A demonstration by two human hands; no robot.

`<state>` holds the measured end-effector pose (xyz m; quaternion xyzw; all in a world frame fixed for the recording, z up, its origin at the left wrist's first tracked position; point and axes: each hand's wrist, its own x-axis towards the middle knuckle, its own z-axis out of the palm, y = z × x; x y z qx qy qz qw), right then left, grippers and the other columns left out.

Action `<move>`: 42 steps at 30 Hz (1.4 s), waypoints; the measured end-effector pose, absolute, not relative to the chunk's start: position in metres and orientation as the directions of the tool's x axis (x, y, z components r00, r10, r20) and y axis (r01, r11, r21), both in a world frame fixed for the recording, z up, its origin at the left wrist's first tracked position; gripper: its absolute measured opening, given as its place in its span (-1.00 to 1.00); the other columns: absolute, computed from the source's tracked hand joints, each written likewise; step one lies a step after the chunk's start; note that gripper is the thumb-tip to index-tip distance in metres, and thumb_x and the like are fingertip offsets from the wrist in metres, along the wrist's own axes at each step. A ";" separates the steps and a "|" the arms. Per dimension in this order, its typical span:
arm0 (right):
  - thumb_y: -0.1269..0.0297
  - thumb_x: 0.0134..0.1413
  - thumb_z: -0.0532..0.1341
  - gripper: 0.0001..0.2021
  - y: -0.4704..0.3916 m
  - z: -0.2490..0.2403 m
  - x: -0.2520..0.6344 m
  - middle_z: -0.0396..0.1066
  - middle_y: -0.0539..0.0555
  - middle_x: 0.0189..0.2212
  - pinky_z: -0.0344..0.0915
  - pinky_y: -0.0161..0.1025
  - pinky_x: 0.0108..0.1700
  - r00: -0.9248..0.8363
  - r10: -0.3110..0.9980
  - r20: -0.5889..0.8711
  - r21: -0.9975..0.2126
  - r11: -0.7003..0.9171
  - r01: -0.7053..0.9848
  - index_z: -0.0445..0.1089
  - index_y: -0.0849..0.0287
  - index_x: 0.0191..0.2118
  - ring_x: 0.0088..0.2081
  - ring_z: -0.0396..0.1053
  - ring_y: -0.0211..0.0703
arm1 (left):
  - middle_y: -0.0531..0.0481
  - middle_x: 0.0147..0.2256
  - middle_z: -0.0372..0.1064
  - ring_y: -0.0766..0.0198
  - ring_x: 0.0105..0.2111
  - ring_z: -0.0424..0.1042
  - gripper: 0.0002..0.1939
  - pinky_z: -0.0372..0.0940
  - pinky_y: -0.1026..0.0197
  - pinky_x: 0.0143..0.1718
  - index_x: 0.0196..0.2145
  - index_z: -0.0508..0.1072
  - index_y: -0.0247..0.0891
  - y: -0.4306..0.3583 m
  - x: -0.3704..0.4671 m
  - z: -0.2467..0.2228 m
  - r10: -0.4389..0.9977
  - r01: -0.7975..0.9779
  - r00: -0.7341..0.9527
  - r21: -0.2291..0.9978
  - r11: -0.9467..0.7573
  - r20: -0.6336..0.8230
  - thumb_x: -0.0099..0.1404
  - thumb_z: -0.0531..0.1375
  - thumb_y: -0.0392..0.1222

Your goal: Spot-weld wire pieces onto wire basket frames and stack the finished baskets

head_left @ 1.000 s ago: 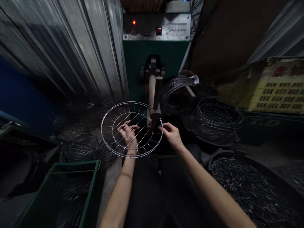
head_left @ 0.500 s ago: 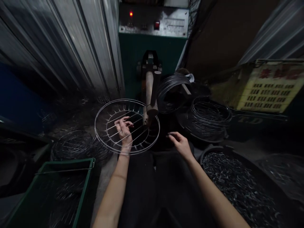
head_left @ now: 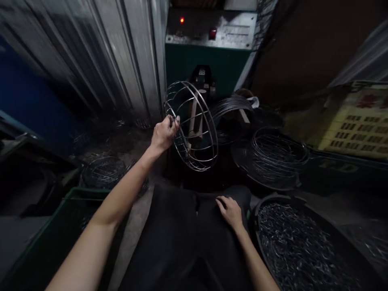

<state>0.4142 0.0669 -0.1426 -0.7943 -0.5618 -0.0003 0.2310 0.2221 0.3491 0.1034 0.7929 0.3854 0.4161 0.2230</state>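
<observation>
My left hand point(head_left: 165, 131) grips the rim of a round wire basket point(head_left: 216, 133) made of thin metal rings and ribs. The basket is tilted on its side, its rings facing right, and it overlaps the machine's thick rod-like arm point(head_left: 197, 121) in view. Whether basket and arm touch, I cannot tell. Low on the right, my right hand point(head_left: 230, 211) rests on the dark cloth over my lap point(head_left: 184, 234), its fingers loosely bent and the thumb apart, with nothing visible in it.
Ahead stands a green machine point(head_left: 182, 60) with a lit red lamp point(head_left: 182, 20). Bundled wires point(head_left: 233, 104) and wire rings point(head_left: 277, 151) lie to its right. A tub of small bent metal pieces point(head_left: 297, 242) is at right, a yellow crate point(head_left: 357, 129) behind. A green crate point(head_left: 69, 198) is at left.
The wire basket has gone from lying flat to tilted on its side, raised by my left hand, which now grips its rim. My right hand has dropped to my lap.
</observation>
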 end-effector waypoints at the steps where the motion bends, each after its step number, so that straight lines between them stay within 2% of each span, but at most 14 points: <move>1: 0.07 0.25 -0.06 -0.59 0.067 -0.143 0.415 0.47 0.11 -0.38 0.17 -0.25 -0.24 0.357 0.898 0.258 -0.357 -0.255 0.899 0.48 0.15 -0.26 -0.34 0.35 -0.14 | 0.05 -0.62 0.30 0.31 -0.56 0.38 -0.70 0.24 0.26 -0.43 -0.42 0.37 -0.28 0.348 0.222 0.105 0.796 0.457 0.370 0.652 -0.605 0.480 0.36 0.01 -0.07; 5: 0.01 0.23 -0.07 -0.53 0.065 -0.144 0.415 0.43 0.14 -0.43 0.15 -0.26 -0.29 0.334 0.911 0.244 -0.308 -0.254 0.917 0.51 0.18 -0.24 -0.40 0.30 -0.14 | -0.04 -0.45 0.44 0.26 -0.36 0.50 -0.65 0.30 0.24 -0.37 -0.30 0.42 -0.36 0.339 0.229 0.111 0.786 0.556 0.380 0.558 -0.616 0.488 0.40 -0.04 -0.07; 7: -0.01 0.21 -0.05 -0.52 0.065 -0.145 0.410 0.39 0.14 -0.47 0.11 -0.27 -0.34 0.335 0.915 0.223 -0.284 -0.268 0.921 0.52 0.18 -0.23 -0.44 0.24 -0.15 | -0.07 -0.23 0.47 0.24 -0.14 0.47 -0.44 0.28 0.28 -0.33 -0.36 0.45 -0.41 0.339 0.236 0.111 0.767 0.619 0.470 0.457 -0.639 0.436 0.41 -0.22 -0.02; 9: -0.01 0.18 -0.02 -0.54 0.068 -0.147 0.404 0.34 0.13 -0.50 0.05 -0.28 -0.39 0.346 0.915 0.206 -0.264 -0.288 0.920 0.52 0.19 -0.21 -0.48 0.17 -0.16 | 0.11 0.05 0.28 0.22 0.08 0.26 -0.04 0.18 0.35 -0.34 -0.54 0.43 -0.51 0.339 0.237 0.106 0.672 0.621 0.691 0.256 -0.740 0.266 0.14 -0.71 -0.13; 10: -0.02 0.17 0.00 -0.54 0.069 -0.148 0.401 0.31 0.12 -0.52 0.02 -0.28 -0.42 0.354 0.913 0.201 -0.256 -0.300 0.919 0.52 0.20 -0.20 -0.50 0.13 -0.17 | 0.27 0.12 0.13 0.13 0.13 0.13 0.00 0.13 0.38 -0.37 -0.62 0.40 -0.54 0.336 0.232 0.100 0.605 0.574 0.779 0.200 -0.794 0.165 -0.05 -0.79 -0.17; 12: -0.02 0.14 0.03 -0.55 0.071 -0.149 0.395 0.26 0.10 -0.55 -0.04 -0.28 -0.44 0.363 0.912 0.189 -0.248 -0.313 0.917 0.52 0.21 -0.18 -0.53 0.04 -0.19 | 0.33 0.19 -0.03 0.11 0.20 -0.03 -0.05 0.11 0.46 -0.39 -0.68 0.37 -0.52 0.322 0.213 0.090 0.522 0.504 0.851 0.185 -0.844 0.061 0.01 -0.75 -0.14; 16: -0.04 0.11 0.05 -0.53 0.072 -0.155 0.399 0.17 0.08 -0.59 -0.10 -0.25 -0.44 0.327 0.934 0.145 -0.250 -0.285 0.925 0.52 0.23 -0.17 -0.54 -0.04 -0.21 | 0.37 0.11 0.11 0.08 0.16 0.02 -0.10 0.03 0.49 -0.47 -0.75 0.30 -0.54 0.284 0.169 0.091 0.565 0.573 0.816 0.300 -0.762 -0.122 -0.07 -0.76 -0.16; 20: -0.04 0.09 0.09 -0.53 0.085 -0.161 0.406 0.19 0.11 -0.60 -0.12 -0.23 -0.44 0.350 0.927 0.133 -0.186 -0.323 0.928 0.52 0.27 -0.18 -0.56 -0.04 -0.22 | 0.23 -0.04 0.27 0.05 0.15 0.05 -0.16 -0.10 0.50 -0.56 -0.70 0.34 -0.53 0.304 0.161 0.109 0.668 0.616 0.732 0.290 -0.732 0.133 0.00 -0.64 -0.11; 22: -0.01 0.10 0.10 -0.56 0.087 -0.155 0.401 0.25 0.13 -0.58 -0.12 -0.25 -0.45 0.346 0.930 0.125 -0.156 -0.326 0.932 0.52 0.26 -0.18 -0.56 -0.01 -0.21 | 0.11 -0.18 0.36 0.14 0.05 0.27 -0.20 0.00 0.50 -0.53 -0.45 0.46 -0.49 0.318 0.163 0.114 0.697 0.643 0.683 0.273 -0.716 0.221 0.17 -0.52 -0.09; 25: 0.10 0.17 0.05 -0.64 0.083 -0.138 0.390 0.39 0.15 -0.49 -0.04 -0.26 -0.41 0.205 0.972 0.115 -0.175 -0.183 0.967 0.51 0.21 -0.21 -0.50 0.17 -0.18 | 0.08 -0.50 0.36 0.32 -0.35 0.51 -0.63 0.24 0.42 -0.48 -0.06 0.37 -0.41 0.313 0.173 0.114 0.708 0.582 0.624 0.407 -0.704 0.333 0.37 -0.09 -0.14; 28: 0.22 0.23 0.00 -0.69 0.093 -0.127 0.385 0.47 0.11 -0.39 0.04 -0.26 -0.29 0.112 0.982 0.155 -0.196 -0.080 0.977 0.49 0.15 -0.25 -0.36 0.31 -0.17 | 0.10 -0.58 0.34 0.37 -0.58 0.42 -0.68 0.29 0.38 -0.54 -0.01 0.29 -0.30 0.310 0.186 0.089 0.798 0.447 0.486 0.683 -0.577 0.356 0.42 -0.12 -0.19; 30: 0.25 0.24 0.01 -0.73 0.100 -0.123 0.388 0.49 0.06 -0.37 0.05 -0.27 -0.26 0.138 0.970 0.201 -0.192 -0.099 0.976 0.47 0.11 -0.26 -0.32 0.34 -0.19 | 0.11 -0.56 0.34 0.39 -0.62 0.37 -0.74 0.28 0.37 -0.54 -0.12 0.32 -0.26 0.318 0.191 0.068 0.809 0.389 0.490 0.748 -0.537 0.326 0.41 -0.10 -0.15; 35: 0.26 0.25 0.01 -0.74 0.087 -0.119 0.395 0.50 0.06 -0.36 0.06 -0.25 -0.24 0.183 0.960 0.213 -0.209 -0.139 0.968 0.45 0.13 -0.22 -0.31 0.36 -0.16 | 0.14 -0.62 0.20 0.41 -0.63 0.24 -0.78 0.17 0.34 -0.50 -0.35 0.33 -0.23 0.322 0.178 0.059 0.795 0.487 0.502 0.647 -0.586 0.342 0.35 -0.03 -0.11; 42: 0.27 0.24 0.01 -0.73 0.085 -0.114 0.391 0.50 0.08 -0.39 0.11 -0.22 -0.24 0.173 0.950 0.259 -0.179 -0.129 0.975 0.46 0.10 -0.26 -0.32 0.38 -0.12 | 0.15 -0.65 0.12 0.39 -0.65 0.14 -0.78 0.10 0.29 -0.57 -0.41 0.32 -0.19 0.330 0.165 0.127 0.711 0.477 0.546 0.534 -0.698 0.443 0.32 -0.01 -0.07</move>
